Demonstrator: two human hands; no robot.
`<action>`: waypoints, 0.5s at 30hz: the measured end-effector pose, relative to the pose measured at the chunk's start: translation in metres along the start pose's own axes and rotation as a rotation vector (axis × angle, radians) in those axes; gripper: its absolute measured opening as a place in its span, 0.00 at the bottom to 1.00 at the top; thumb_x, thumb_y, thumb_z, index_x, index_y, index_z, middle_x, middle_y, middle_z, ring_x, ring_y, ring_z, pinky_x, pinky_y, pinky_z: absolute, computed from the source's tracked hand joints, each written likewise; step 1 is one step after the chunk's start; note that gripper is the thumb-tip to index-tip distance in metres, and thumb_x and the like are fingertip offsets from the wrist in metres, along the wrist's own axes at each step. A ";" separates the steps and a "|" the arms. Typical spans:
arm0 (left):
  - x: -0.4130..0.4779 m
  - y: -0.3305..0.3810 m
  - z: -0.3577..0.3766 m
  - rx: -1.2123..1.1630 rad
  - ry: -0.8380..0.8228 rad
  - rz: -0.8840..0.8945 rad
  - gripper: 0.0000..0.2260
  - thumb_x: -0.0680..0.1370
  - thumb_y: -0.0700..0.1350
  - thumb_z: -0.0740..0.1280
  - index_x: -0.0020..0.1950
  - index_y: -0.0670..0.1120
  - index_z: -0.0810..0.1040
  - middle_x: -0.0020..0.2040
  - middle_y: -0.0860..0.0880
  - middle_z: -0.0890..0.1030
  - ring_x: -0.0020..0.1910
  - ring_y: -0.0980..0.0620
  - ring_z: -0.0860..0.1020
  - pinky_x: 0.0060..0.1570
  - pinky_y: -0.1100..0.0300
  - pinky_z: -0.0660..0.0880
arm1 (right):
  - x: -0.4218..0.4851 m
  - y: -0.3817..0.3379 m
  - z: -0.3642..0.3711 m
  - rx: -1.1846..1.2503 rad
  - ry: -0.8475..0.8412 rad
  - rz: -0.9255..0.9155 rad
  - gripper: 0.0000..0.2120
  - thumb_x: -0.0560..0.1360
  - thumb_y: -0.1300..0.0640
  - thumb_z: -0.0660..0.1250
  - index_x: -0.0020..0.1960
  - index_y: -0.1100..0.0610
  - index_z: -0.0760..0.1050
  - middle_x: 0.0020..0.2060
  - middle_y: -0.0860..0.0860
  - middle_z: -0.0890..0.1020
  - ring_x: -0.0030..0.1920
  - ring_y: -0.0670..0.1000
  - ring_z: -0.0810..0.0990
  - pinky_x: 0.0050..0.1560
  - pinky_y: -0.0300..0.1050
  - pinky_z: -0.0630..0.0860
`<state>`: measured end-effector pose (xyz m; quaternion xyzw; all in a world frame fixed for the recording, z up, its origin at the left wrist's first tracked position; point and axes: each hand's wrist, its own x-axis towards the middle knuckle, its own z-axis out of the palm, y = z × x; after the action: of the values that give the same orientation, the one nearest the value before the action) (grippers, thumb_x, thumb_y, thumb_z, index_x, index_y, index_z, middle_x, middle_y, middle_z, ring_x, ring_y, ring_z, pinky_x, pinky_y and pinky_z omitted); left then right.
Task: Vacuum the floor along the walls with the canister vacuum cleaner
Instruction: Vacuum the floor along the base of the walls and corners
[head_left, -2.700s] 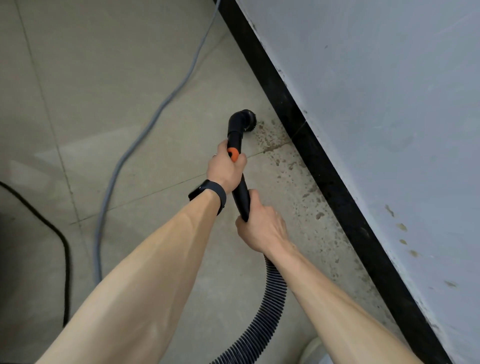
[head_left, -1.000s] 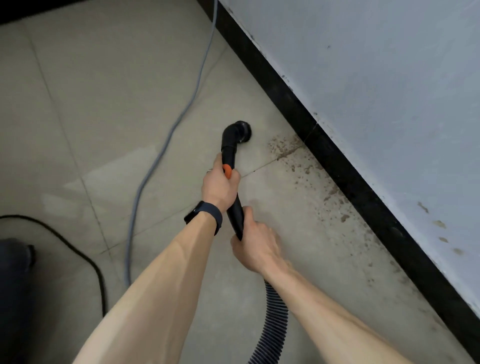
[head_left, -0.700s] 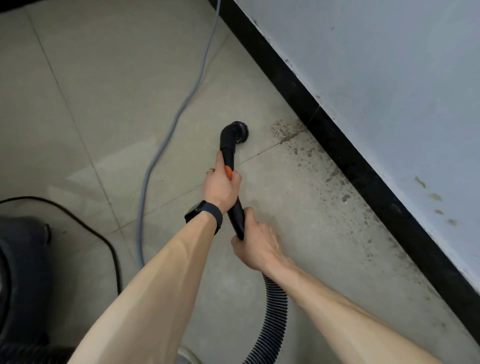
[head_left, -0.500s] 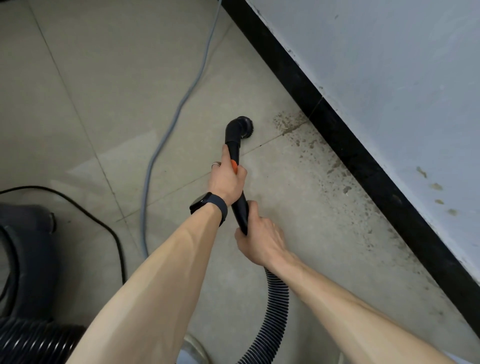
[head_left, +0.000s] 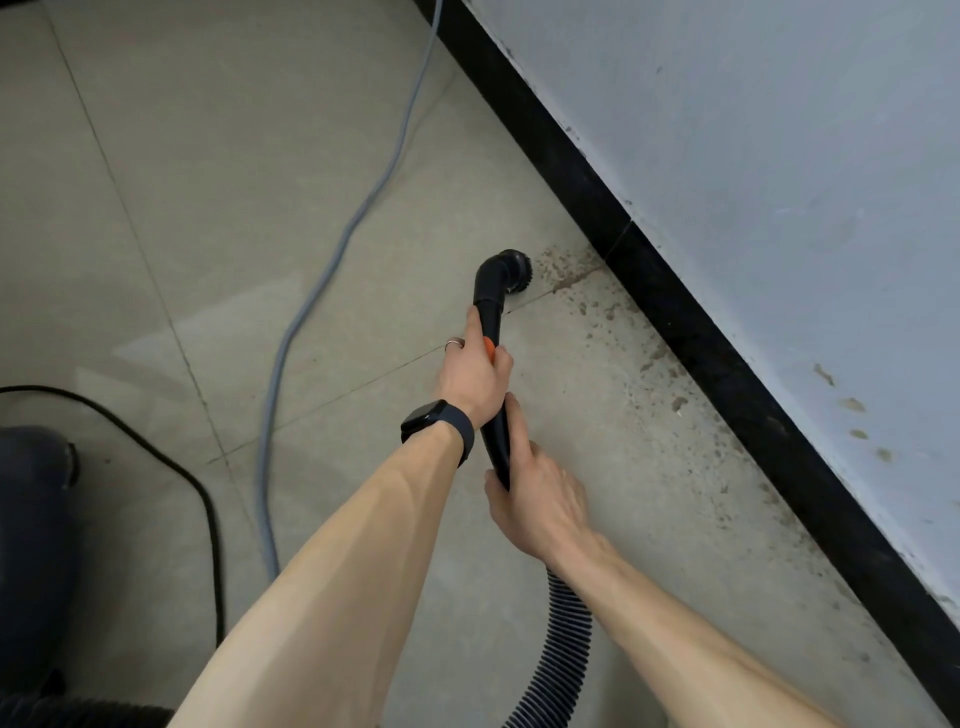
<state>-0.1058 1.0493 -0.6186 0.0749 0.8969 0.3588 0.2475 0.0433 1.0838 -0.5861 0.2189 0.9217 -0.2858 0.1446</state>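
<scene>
Left hand (head_left: 475, 374) and right hand (head_left: 535, 499) stay curled round the wand (head_left: 490, 314). Beyond them, the brush nozzle (head_left: 511, 270) has swung back beside the grime (head_left: 566, 270) by the wall, so edge cleaning likely resumes.

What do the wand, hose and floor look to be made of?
Wand: smooth black plastic, judging by the moulded elbow and dull sheen. Hose: ribbed flexible plastic, probably; it bends in a curve. Floor: beige tile, likely ceramic, semi-gloss; it shows grout lines and soft reflections.
</scene>
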 end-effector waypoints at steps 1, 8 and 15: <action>0.001 0.001 0.002 0.002 0.002 0.002 0.29 0.82 0.51 0.58 0.81 0.53 0.50 0.52 0.40 0.72 0.44 0.42 0.72 0.48 0.52 0.71 | 0.001 0.002 -0.001 0.009 -0.002 0.004 0.43 0.81 0.54 0.62 0.83 0.46 0.35 0.55 0.54 0.80 0.47 0.60 0.83 0.40 0.48 0.70; 0.005 0.011 0.009 -0.027 0.058 0.027 0.27 0.80 0.49 0.60 0.78 0.47 0.58 0.54 0.42 0.75 0.51 0.40 0.75 0.52 0.50 0.73 | 0.012 0.017 -0.015 0.090 -0.056 0.015 0.41 0.78 0.57 0.64 0.81 0.44 0.43 0.45 0.50 0.78 0.40 0.57 0.77 0.39 0.48 0.70; 0.014 0.022 0.022 -0.047 0.049 0.024 0.18 0.79 0.50 0.61 0.67 0.43 0.69 0.49 0.42 0.76 0.45 0.42 0.76 0.43 0.52 0.73 | 0.019 0.032 -0.021 0.123 -0.048 0.026 0.40 0.77 0.57 0.65 0.80 0.43 0.46 0.42 0.49 0.77 0.40 0.59 0.80 0.40 0.50 0.74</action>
<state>-0.1081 1.0834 -0.6228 0.0711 0.8931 0.3844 0.2226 0.0392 1.1259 -0.5918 0.2325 0.8957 -0.3453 0.1564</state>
